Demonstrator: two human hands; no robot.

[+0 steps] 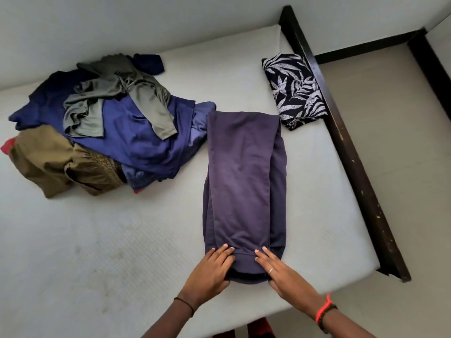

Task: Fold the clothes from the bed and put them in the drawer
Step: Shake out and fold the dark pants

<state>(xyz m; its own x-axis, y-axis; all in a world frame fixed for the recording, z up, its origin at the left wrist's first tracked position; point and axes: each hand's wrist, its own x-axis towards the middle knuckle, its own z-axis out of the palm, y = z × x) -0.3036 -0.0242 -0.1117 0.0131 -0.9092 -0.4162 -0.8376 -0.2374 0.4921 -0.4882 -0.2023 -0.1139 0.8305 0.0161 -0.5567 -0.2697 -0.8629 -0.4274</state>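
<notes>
Garment (244, 179), purple, soft and probably light, lies folded lengthwise on bed (122, 240) beside pile (105, 128); left hand (210, 270) and right hand (280, 273) press straight fingers on its near hem, gripping nothing, likely the best place to pinch.

A long purple garment (244, 179), its sides folded in, lies lengthwise on the bed (109, 252). The left hand (210, 269) and right hand (280, 272) rest flat on its near end, fingers straight, one at each corner. To the left sits a loose pile (109, 125) of blue, grey and brown clothes, touching the garment's far corner. A folded leaf-print piece (295, 91) lies by the dark bed frame (353, 167).
</notes>
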